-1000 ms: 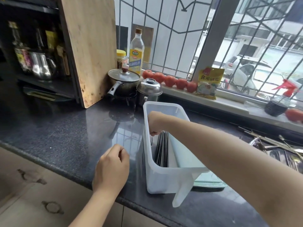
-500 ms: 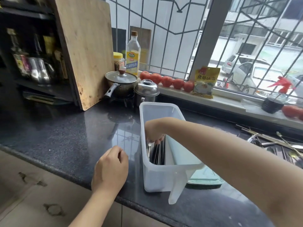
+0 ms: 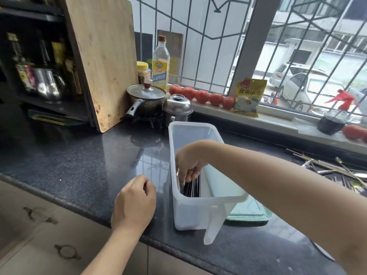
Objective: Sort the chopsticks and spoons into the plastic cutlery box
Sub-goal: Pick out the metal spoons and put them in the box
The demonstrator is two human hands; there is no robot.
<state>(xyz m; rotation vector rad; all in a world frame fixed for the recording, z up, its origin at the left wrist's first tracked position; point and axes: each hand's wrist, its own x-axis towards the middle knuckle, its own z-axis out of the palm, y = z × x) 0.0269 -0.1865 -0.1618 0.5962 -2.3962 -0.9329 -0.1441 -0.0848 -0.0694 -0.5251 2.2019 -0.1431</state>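
A translucent white plastic cutlery box stands lengthwise on the dark stone counter. A bundle of dark chopsticks lies slanted in its left compartment. My right hand reaches down into the box, its fingers curled on the upper ends of the chopsticks. Something metallic glints by the thumb, against the box's left wall. My left hand rests on the counter's front edge, left of the box, loosely curled and holding nothing. More chopsticks and spoons lie loose at the far right.
A pale green lid lies under the box's right side. Behind stand a lidded pan, a steel pot, a leaning wooden cutting board and a bottle. Tomatoes line the window sill.
My right hand has gone down from above the box's rim into the box, and the chopsticks have sunk lower with it. My left hand has stayed where it was.
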